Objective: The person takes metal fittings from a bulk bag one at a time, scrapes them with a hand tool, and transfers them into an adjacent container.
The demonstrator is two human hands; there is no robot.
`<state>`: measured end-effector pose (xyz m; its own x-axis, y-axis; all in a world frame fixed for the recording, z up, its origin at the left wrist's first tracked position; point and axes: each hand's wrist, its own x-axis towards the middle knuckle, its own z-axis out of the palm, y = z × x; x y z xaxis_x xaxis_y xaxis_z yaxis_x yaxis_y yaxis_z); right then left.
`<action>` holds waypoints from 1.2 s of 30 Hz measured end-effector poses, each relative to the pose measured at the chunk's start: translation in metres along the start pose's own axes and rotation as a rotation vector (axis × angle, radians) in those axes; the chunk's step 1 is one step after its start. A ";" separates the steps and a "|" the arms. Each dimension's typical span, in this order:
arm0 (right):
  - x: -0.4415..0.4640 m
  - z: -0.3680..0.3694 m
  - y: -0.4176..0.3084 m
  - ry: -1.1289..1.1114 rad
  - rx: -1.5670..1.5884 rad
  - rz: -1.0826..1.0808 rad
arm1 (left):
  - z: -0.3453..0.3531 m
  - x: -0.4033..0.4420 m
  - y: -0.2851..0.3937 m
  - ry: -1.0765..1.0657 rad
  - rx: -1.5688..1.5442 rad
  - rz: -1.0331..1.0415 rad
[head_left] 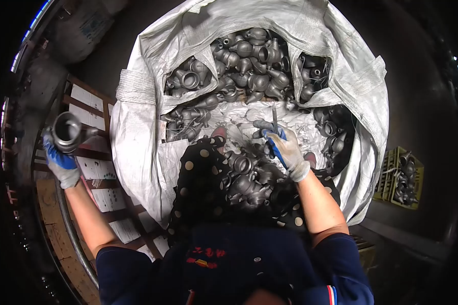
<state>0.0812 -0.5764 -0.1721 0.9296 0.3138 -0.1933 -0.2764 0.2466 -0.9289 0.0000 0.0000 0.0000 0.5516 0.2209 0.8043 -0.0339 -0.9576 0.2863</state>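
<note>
1 ftg point(68, 133) in L hand point(61, 160)

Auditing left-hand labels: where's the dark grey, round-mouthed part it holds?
Head view, far left: the part is raised in the blue-and-white gloved left hand, outside and left of the big white woven bag.
</note>
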 end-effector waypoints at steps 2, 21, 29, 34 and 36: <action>0.003 0.002 0.005 -0.029 -0.093 -0.041 | -0.059 0.012 -0.005 0.045 0.878 0.186; 0.011 0.007 0.031 -0.047 -0.065 0.020 | -0.063 0.019 -0.073 0.142 0.621 -0.213; 0.054 -0.041 0.098 -0.144 -0.536 -0.343 | 0.204 -0.083 0.293 -0.623 -1.381 -0.666; 0.115 -0.075 0.127 -0.110 -0.479 -0.128 | 0.251 -0.129 0.359 -0.844 -1.644 -0.416; 0.157 -0.088 0.145 0.047 -0.477 -0.232 | 0.252 -0.142 0.353 -0.829 -1.433 -0.187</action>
<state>0.2087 -0.5724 -0.3652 0.9660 0.2568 0.0310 0.0698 -0.1434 -0.9872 0.1196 -0.4161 -0.1444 0.8833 -0.2951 0.3642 -0.3482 0.1070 0.9313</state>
